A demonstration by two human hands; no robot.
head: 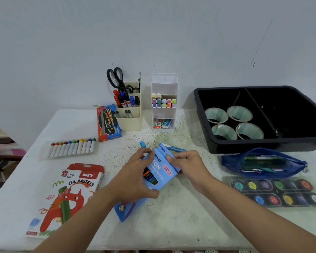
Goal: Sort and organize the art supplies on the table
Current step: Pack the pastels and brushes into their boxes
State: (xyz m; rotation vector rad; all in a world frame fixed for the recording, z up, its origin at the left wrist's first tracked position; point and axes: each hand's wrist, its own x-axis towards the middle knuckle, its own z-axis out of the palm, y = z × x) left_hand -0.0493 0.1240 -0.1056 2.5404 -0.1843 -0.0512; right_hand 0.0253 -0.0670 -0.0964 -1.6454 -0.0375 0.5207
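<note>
A blue box of neon coloured pencils is held just above the middle of the white table, its window showing several pencils. My left hand grips the box's left side and lower end, with the fingers curled over its top corner. My right hand pinches the upper right edge near the flap. A blue pen lies just behind the box, and a small blue piece lies beside it.
An oil pastels box, a tray of paint tubes, a water colour box, a beige holder with scissors and markers, a white organizer, a black bin with tape rolls, a blue pouch, paint palettes, a blue sharpener.
</note>
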